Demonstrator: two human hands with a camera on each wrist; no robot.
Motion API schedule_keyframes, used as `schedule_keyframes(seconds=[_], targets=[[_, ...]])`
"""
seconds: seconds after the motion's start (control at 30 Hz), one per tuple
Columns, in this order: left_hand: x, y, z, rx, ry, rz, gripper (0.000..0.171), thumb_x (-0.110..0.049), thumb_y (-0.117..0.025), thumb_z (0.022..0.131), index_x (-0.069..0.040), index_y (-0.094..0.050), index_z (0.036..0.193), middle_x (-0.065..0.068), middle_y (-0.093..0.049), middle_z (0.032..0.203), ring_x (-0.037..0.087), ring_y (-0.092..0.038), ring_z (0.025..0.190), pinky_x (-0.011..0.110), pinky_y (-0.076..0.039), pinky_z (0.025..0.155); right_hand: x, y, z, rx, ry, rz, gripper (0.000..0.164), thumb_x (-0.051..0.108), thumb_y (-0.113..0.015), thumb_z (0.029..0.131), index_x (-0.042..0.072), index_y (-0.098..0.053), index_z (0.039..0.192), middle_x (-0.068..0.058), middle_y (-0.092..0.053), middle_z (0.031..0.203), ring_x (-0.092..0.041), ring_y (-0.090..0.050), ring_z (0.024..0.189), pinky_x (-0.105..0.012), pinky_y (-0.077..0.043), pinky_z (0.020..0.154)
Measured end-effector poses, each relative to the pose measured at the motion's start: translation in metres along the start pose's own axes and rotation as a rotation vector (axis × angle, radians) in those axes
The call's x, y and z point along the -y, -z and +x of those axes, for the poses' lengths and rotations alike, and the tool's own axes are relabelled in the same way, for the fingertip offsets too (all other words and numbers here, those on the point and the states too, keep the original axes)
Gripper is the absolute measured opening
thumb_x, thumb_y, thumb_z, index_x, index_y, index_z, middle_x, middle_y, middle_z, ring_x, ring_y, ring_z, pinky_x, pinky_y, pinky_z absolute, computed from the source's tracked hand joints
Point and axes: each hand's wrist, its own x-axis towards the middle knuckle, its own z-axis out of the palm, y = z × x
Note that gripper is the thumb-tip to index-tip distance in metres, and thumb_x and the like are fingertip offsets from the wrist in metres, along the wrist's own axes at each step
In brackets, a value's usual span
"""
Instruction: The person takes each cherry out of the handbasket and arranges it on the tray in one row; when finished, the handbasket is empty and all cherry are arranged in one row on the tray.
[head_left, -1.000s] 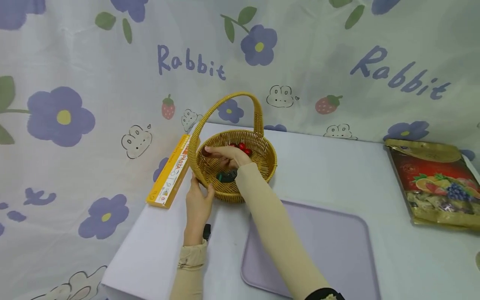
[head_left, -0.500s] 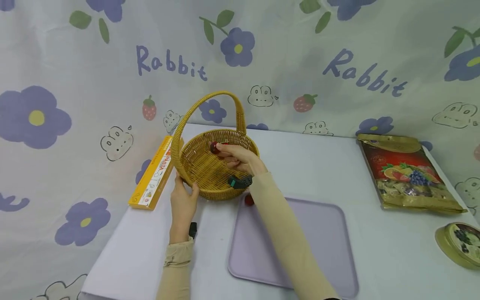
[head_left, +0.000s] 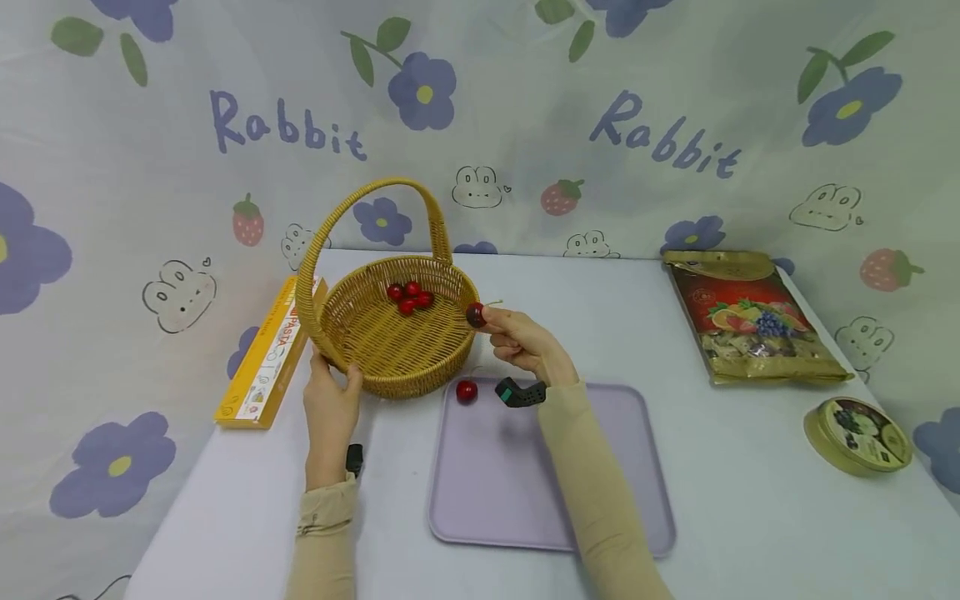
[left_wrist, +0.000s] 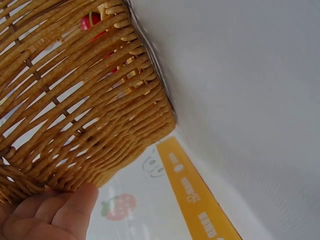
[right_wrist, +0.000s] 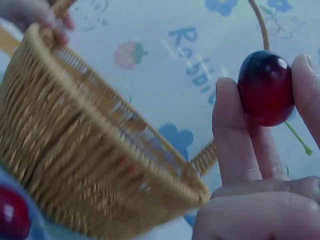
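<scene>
Cloth printed with flowers, rabbits and strawberries hangs behind a white desk. Over the desk, two arms in beige sleeves reach forward, the left one nearly straight ahead, the right one slanting inward across a lilac tray. Just beyond the tray's far left corner is a wicker basket, its tall handle arching above it. Well off to the right lies a red and gold bag; a yellow pasta box lies left of the basket, and a round tin sits nearer than the bag.

Of the hands, the left hand grasps the basket's near left side by the foot of the handle. The right hand pinches a dark red cherry between thumb and fingertips, at the basket's right rim and well apart from the left hand. Another cherry lies on the tray's far left corner, near the right hand. Four red cherries cluster inside the basket towards its far wall.
</scene>
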Motion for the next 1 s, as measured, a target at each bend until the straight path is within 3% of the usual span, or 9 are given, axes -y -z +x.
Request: schedule_keyframes(seconds=[0.2, 0.43, 0.63, 0.83, 1.0], targets=[[0.0, 0.006, 0.001, -0.006, 0.005, 0.001, 0.062, -0.018, -0.049, 0.098, 0.009, -0.024, 0.148, 0.035, -0.043, 0.141, 0.05, -0.05, 0.124, 0.06, -0.049, 0.09, -0.021, 0.017, -0.022, -0.057, -0.05, -0.05, 0.02, 0.022, -0.047, 0.102, 0.01, -0.062, 0.103, 0.001, -0.073, 0.088, 0.004, -0.027, 0.042, -0.009, -0.025, 0.04], [-0.002, 0.004, -0.001, 0.0, 0.004, -0.009, 0.062, -0.019, -0.048, 0.098, 0.007, -0.023, 0.149, 0.034, -0.043, 0.142, 0.049, -0.049, 0.126, 0.06, -0.048, 0.092, -0.051, 0.019, -0.027, -0.321, -0.136, -0.492, 0.04, 0.031, -0.067, 0.09, 0.006, -0.067, 0.121, 0.003, -0.062, 0.09, -0.004, -0.026, 0.046, -0.018, -0.025, 0.046], [-0.001, 0.001, -0.001, -0.015, -0.014, -0.012, 0.062, -0.017, -0.05, 0.097, 0.007, -0.025, 0.148, 0.034, -0.044, 0.141, 0.049, -0.048, 0.126, 0.061, -0.046, 0.094, -0.065, 0.014, -0.031, -0.445, -0.113, -0.61, 0.034, 0.035, -0.074, 0.084, 0.011, -0.073, 0.109, 0.0, -0.064, 0.088, -0.006, -0.029, 0.047, -0.02, -0.024, 0.042], [-0.001, 0.0, 0.0, -0.034, -0.029, -0.004, 0.06, -0.017, -0.049, 0.097, 0.009, -0.026, 0.147, 0.035, -0.046, 0.139, 0.051, -0.052, 0.121, 0.06, -0.048, 0.089, -0.07, 0.005, -0.035, -0.578, -0.053, -0.781, 0.033, 0.039, -0.078, 0.079, 0.01, -0.068, 0.09, -0.002, -0.072, 0.082, -0.013, -0.049, 0.07, -0.024, -0.036, 0.056], [0.0, 0.0, 0.0, -0.032, -0.028, -0.007, 0.06, -0.016, -0.05, 0.097, 0.009, -0.027, 0.146, 0.034, -0.045, 0.14, 0.05, -0.049, 0.125, 0.06, -0.047, 0.092, -0.074, -0.002, -0.034, -0.642, -0.006, -0.878, 0.033, 0.041, -0.078, 0.078, 0.011, -0.063, 0.08, -0.002, -0.07, 0.071, -0.016, -0.058, 0.072, -0.023, -0.04, 0.064]])
